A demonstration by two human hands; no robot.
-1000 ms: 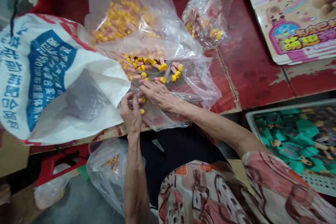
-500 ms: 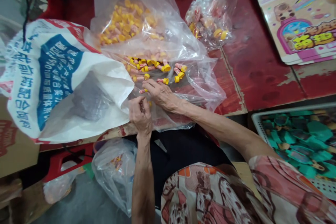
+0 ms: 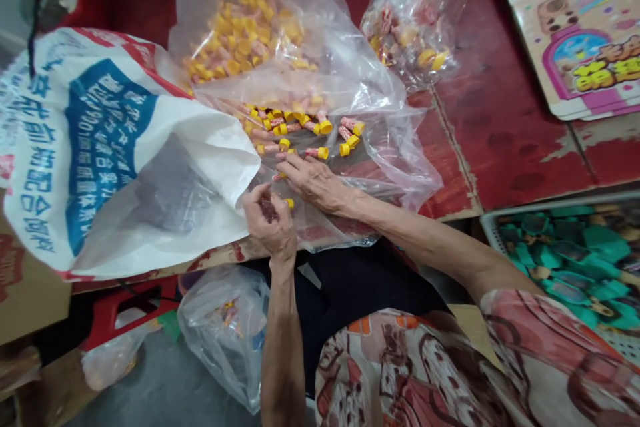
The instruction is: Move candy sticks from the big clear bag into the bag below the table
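A big clear plastic bag lies open on the red table, full of small pink tubes with yellow caps. My left hand is curled at the bag's near edge, closed around a few of these small pieces. Just beyond it, my right hand rests palm down on the plastic, its fingers stretched toward the loose tubes at the bag's mouth; one tube lies at its fingertips.
A white woven sack with blue print lies to the left. A smaller clear bag of similar pieces sits at the back. Printed cards lie at the far right. A tray of teal parts stands lower right, another plastic bag below the table edge.
My left hand has turned and curled tighter around the pieces it holds. My right hand has stayed on the plastic by the loose tubes. The view has shifted slightly.
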